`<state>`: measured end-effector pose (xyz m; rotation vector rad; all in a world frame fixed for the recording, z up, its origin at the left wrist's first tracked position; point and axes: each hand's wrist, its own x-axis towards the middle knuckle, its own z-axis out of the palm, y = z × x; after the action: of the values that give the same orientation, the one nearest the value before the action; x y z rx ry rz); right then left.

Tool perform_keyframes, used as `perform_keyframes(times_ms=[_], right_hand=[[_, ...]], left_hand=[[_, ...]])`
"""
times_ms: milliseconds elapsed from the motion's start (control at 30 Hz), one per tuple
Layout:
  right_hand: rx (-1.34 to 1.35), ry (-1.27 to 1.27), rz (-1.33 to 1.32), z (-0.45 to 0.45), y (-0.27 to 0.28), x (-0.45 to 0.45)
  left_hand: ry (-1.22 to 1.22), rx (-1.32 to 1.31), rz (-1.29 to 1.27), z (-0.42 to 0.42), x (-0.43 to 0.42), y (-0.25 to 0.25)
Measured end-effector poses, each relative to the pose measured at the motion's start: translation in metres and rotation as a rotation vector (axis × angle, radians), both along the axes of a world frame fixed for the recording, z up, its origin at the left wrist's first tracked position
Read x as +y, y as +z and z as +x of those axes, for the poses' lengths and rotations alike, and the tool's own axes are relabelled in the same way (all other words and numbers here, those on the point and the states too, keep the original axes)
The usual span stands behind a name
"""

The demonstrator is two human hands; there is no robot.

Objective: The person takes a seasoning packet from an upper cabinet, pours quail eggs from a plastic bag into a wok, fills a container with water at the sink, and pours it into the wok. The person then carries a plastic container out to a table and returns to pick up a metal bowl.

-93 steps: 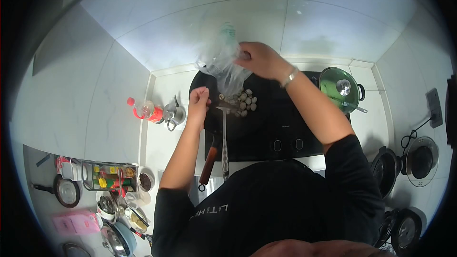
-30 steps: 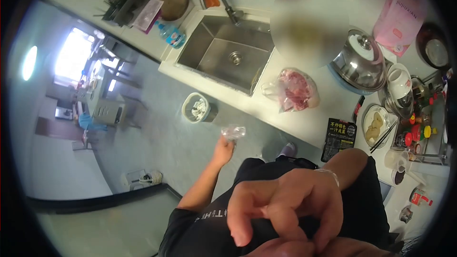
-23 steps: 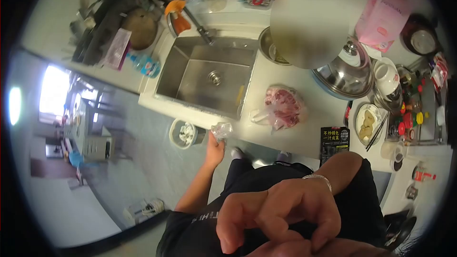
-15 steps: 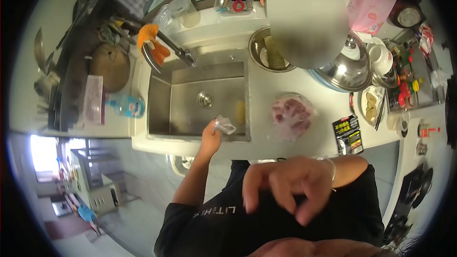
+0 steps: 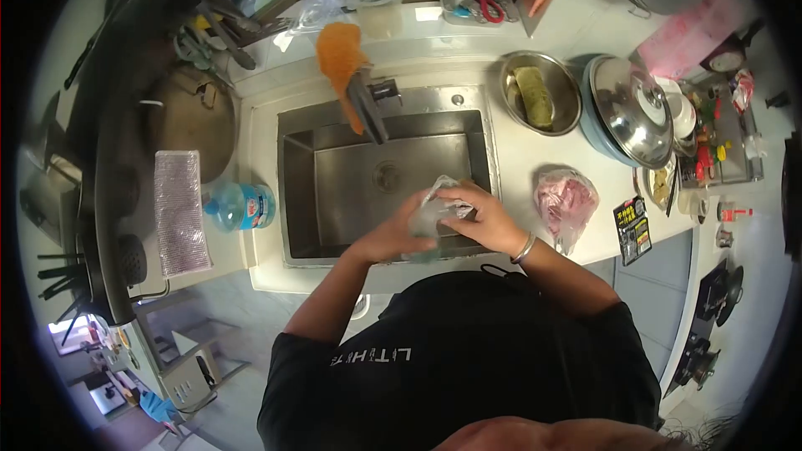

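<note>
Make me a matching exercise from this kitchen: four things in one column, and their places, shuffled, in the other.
Things
1. Meat
2. Orange cloth
3. Blue bottle
4. Clear plastic

Places
A. Between the left hand and the right hand
B. On the counter, left of the sink
C. On the counter, right of the sink
D. Hanging on the faucet

Right pairs: 1-C, 2-D, 3-B, 4-A
</note>
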<state>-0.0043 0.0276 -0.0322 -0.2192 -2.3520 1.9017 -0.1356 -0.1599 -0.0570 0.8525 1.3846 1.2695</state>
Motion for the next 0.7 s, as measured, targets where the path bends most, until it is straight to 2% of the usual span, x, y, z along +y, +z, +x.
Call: perform_keyframes(times_ms=[33, 167, 233, 267, 300, 333, 433, 467, 533, 633, 700], right_hand=[[0.048, 0.039, 0.073, -0.008, 0.003, 0.002], [0.263, 0.193, 0.416, -0.042, 0.013, -0.004], [0.242, 0.308, 0.385, -0.059, 0.015, -0.016], [0.231, 0.368, 0.373, -0.067, 0.017, -0.022], [0.109, 0.385, 0.300, -0.073, 0.021, -0.029], [0.169, 0.392, 0.288, -0.078, 0.020, -0.031], [0.290, 0.449, 0.271, -0.089, 0.016, -0.035], [0.294, 0.489, 0.288, -0.088, 0.013, -0.033], [0.268, 0.580, 0.332, -0.089, 0.003, -0.032], [0.152, 0.714, 0.414, -0.084, -0.018, -0.041], [0.157, 0.814, 0.353, -0.084, -0.029, -0.052]], left_hand=[[-0.025, 0.043, 0.031, -0.009, -0.006, 0.008], [0.121, 0.465, 0.105, -0.034, -0.038, 0.021], [0.259, 0.586, 0.110, -0.042, -0.046, 0.027], [0.323, 0.552, 0.095, -0.042, -0.050, 0.030], [0.389, 0.518, 0.081, -0.041, -0.055, 0.034], [0.458, 0.486, 0.071, -0.041, -0.060, 0.036], [0.898, -0.041, 0.106, -0.037, -0.099, 0.029], [1.080, -0.324, 0.263, -0.035, -0.115, 0.029], [1.284, -0.531, 0.328, -0.034, -0.157, 0.034], [1.412, -0.375, 0.186, -0.022, -0.220, 0.021], [1.522, -0.088, 0.000, -0.010, -0.236, 0.032]])
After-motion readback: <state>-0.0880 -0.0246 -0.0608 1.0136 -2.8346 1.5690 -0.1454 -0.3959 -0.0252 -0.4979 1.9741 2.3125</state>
